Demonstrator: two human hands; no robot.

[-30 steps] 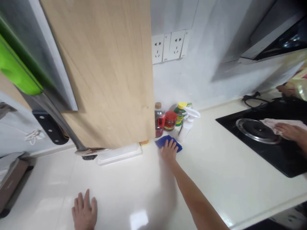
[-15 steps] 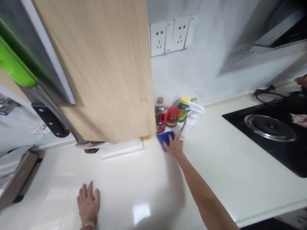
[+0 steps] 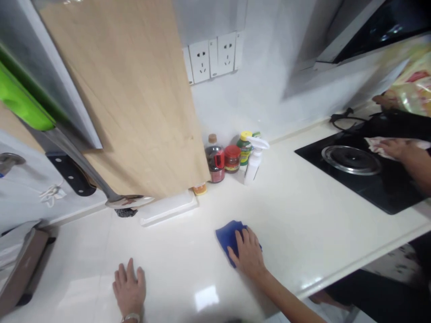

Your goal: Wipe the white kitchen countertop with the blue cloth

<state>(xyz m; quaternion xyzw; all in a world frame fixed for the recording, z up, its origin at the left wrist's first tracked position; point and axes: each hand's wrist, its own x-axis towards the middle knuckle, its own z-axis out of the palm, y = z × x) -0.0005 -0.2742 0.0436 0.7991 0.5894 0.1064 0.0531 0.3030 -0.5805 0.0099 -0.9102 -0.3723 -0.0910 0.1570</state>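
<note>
- In the head view, the blue cloth (image 3: 226, 237) lay on the white counter (image 3: 292, 197), just below and right of the frame's centre.
- Its visible part slanted from upper left to lower right, which seemed its long axis; one corner pointed to the left of the frame, another to the bottom. The hand hid the rest, so its full outline could not be told.
- The right hand (image 3: 249, 253) rested palm down over the cloth's right part, fingers a little apart and pointing up and left; whether the fingertips pinched any fabric could not be told.
- The left hand (image 3: 129, 287) lay flat on the counter at lower left, fingers spread and pointing up the frame, well apart from the cloth.
- Above the cloth, near the centre, a dark bottle (image 3: 213, 174), a red-lidded jar (image 3: 232, 159), a green bottle (image 3: 245, 148) and a white sprayer (image 3: 253, 167) stood in a group by the wall.
- A white tray (image 3: 170, 208) lay left of them, beneath the wooden panel (image 3: 134, 112).
- At right, another person's hand (image 3: 397, 148) was on a pale cloth (image 3: 379, 146) over the black hob (image 3: 377, 188).
</note>
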